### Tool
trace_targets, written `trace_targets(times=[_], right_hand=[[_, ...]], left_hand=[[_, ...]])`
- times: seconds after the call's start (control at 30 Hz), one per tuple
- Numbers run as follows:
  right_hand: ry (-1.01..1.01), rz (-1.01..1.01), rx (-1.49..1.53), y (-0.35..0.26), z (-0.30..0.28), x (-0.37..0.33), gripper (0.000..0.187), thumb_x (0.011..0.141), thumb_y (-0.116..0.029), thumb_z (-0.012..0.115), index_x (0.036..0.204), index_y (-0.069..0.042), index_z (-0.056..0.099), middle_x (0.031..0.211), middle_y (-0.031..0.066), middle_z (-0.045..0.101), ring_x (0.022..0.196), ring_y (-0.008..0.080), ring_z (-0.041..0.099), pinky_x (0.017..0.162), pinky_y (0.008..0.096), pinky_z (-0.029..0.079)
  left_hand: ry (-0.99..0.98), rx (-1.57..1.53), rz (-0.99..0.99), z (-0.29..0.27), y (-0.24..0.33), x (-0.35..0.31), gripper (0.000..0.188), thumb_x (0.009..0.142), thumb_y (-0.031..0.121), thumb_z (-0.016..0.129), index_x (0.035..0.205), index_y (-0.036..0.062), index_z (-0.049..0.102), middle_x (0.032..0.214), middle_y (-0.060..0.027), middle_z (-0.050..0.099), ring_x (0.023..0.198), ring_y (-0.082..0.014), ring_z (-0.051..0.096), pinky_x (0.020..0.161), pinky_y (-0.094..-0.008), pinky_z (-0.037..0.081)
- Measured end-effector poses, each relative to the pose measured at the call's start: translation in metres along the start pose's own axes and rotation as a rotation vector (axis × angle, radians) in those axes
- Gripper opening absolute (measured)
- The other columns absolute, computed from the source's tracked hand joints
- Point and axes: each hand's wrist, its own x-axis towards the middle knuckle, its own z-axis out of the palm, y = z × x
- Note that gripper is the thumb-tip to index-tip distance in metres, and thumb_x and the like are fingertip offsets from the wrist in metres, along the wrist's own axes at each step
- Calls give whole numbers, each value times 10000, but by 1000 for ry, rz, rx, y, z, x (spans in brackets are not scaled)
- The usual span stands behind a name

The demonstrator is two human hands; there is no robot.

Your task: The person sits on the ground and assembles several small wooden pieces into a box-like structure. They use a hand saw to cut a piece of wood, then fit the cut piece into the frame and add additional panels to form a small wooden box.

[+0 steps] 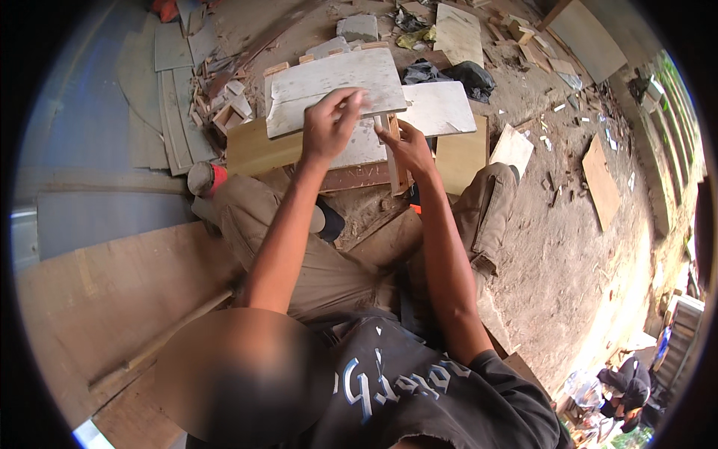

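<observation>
A whitish, stained flat board (333,71) lies raised in front of me, over other boards. Over its near edge is my left hand (330,123), its fingers curled and smeared by motion; whether they grip anything cannot be made out. Just to the right, my right hand (407,148) is closed around the upper part of an upright wooden strip (397,176) under the board's near right corner. A second whitish board (441,108) sits to the right of that corner. Behind the strip is a reddish-brown block (355,177), partly hidden.
Yellowish plywood panels (262,146) stick out at either side of the stack. Wood offcuts (228,112) are heaped at the left. Black plastic bags (470,78) lie beyond the boards. A brown plywood piece (600,183) rests on the dirt floor at the right.
</observation>
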Motion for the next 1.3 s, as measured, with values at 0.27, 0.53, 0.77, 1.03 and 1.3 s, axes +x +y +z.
trace_targets(times=[0.27,0.53,0.77,1.03,1.3], right_hand=[[59,-81,-319,-24,10,-2,294,806,-262,606,859,26,618,831,306,635,823,484,612,731,501,500],[5,-64,-461,-36,20,-6,372,847,-325,615,974,25,625,838,264,666,843,426,655,738,465,517],[2,-259,-472,-14,8,-30,346,817,-209,638,989,70,527,931,291,642,878,449,631,737,486,499],[60,-271,-461,-14,21,-72,266,850,-52,535,1081,19,426,888,318,610,862,505,589,690,550,461],[94,-343,-420,-5,31,-72,378,870,-63,526,1209,-6,368,837,331,603,803,521,587,655,565,462]], left_hand=[[301,-615,-943,39,-115,-100,478,970,433,471,1250,55,556,1218,-93,611,1108,-177,559,880,-397,471],[28,-811,-1053,65,-128,-52,646,937,579,428,1391,119,401,1357,-109,457,1207,-274,472,917,-487,450],[22,-829,-1043,69,-132,-42,533,929,547,459,1262,137,532,1073,-55,544,913,-200,500,727,-514,516],[127,-846,-1069,62,-137,-53,401,957,439,468,1171,118,580,986,-46,553,862,-184,496,681,-400,543],[157,-698,-1105,65,-136,-47,375,938,450,505,1117,139,613,913,-8,567,834,-143,487,685,-337,433]])
